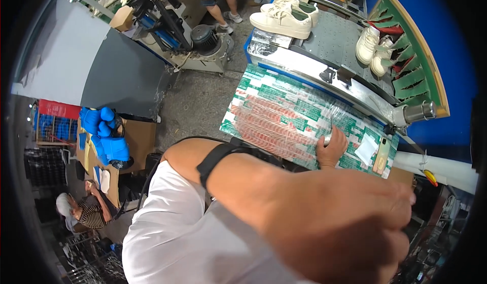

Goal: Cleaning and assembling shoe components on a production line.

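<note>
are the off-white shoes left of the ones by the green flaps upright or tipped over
Upright: the off-white shoes sit soles down, with their laces and openings facing up.

The tabletop (271,124) has its widest open stretch left of the right grip (333,148), where a hand could slide over the film-covered surface. Right of that grip, a white paper (366,149) and a phone (381,157) take up the corner. A metal rail (299,63) bars the far side; beyond it, the bare grey belt (335,36) leaves a passage between the left shoes (281,23) and the right shoes (367,46), which crowd against hanging green strips (410,85). The left forearm (243,177) and left grip (350,223) block the near side.
</note>
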`<state>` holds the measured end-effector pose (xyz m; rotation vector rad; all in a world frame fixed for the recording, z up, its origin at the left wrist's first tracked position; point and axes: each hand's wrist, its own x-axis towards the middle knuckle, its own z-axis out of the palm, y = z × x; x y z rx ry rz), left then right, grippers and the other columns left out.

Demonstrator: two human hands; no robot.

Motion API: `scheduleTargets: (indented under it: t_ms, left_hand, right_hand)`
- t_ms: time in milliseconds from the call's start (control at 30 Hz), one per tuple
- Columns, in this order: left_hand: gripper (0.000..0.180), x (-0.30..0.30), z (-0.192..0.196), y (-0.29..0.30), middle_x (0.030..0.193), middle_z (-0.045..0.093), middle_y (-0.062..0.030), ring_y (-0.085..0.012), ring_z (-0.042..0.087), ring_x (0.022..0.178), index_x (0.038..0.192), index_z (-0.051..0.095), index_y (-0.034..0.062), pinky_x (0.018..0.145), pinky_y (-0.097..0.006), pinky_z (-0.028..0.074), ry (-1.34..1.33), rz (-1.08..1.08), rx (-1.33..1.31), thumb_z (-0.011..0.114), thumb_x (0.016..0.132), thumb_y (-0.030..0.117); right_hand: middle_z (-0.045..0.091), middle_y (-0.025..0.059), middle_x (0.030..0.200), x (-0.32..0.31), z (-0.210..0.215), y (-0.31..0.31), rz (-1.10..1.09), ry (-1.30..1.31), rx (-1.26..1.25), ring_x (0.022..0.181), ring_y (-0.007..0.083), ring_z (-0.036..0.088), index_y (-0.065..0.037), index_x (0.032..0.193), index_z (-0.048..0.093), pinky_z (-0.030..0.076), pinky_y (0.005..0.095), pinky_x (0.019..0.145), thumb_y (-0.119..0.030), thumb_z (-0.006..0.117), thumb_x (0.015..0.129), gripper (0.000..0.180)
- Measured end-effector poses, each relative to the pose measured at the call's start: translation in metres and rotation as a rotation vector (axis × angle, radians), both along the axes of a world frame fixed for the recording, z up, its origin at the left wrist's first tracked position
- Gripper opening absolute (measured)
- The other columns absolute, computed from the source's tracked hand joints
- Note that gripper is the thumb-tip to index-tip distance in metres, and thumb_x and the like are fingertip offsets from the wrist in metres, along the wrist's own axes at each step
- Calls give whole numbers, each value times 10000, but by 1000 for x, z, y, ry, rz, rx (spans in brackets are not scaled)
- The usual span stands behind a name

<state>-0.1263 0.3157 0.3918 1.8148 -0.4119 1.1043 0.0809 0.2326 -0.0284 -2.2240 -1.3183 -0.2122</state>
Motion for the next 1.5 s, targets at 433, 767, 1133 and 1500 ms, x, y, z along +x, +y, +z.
scheduleTargets:
  t_ms: [433, 767, 1133, 1500]
  left_hand:
    - [536, -55, -396, 216, 1454, 626, -275, -478, 575, 1356, 1412, 628, -29, 1182, -538, 444, 926, 995, 48, 808, 954, 185]
    - [719, -46, -408, 208, 1635, 462, -250, -455, 436, 1519, 1582, 526, 49, 1283, -634, 297, 1085, 1117, 160, 793, 939, 227]
    - [723, -46, -394, 205, 1652, 433, -226, -467, 395, 1553, 1622, 485, 83, 1307, -683, 247, 1173, 1071, 63, 751, 980, 283]
    - [719, -58, -395, 203, 1651, 450, -204, -443, 411, 1550, 1623, 486, 93, 1308, -664, 269, 1102, 1107, 62, 756, 983, 278]
  right_hand:
    - [650, 247, 1476, 88, 100, 79, 66, 6, 154, 1425, 436, 552, 34, 1477, 620, 367, 577, 1231, -358, 723, 1020, 611]
    - [580, 369, 1508, 327, 73, 340, -17, -59, 44, 1432, 510, 543, 146, 1550, 488, 427, 517, 1232, -323, 775, 941, 820]
    - [693, 392, 1305, 365, 38, 431, -251, 126, 139, 1245, 559, 670, 65, 1353, 522, 533, 552, 1072, -442, 915, 815, 838]
    - [720, 103, 1331, 228, 177, 289, 219, 1267, 330, 1159, 188, 702, 30, 1475, 591, 583, 374, 993, -197, 738, 1044, 509]
